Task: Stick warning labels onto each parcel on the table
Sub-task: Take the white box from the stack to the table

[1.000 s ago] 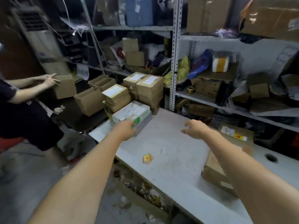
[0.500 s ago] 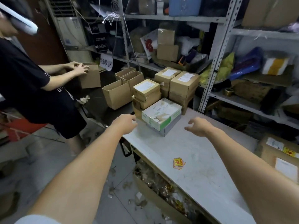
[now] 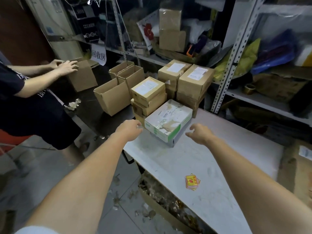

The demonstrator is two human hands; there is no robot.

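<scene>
Frame edge is cropping the brown parcel on the right. White parcel is hiding the bases of the stacked boxes behind it. Print on the warning labels is showing too small to read.

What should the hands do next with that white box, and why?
Probably grip the white parcel by its sides and slide it nearer. The left hand and right hand flank it, holding nothing; it sits at the far corner of the table, apart from the warning labels, and no yellow label shows on its top.
</scene>
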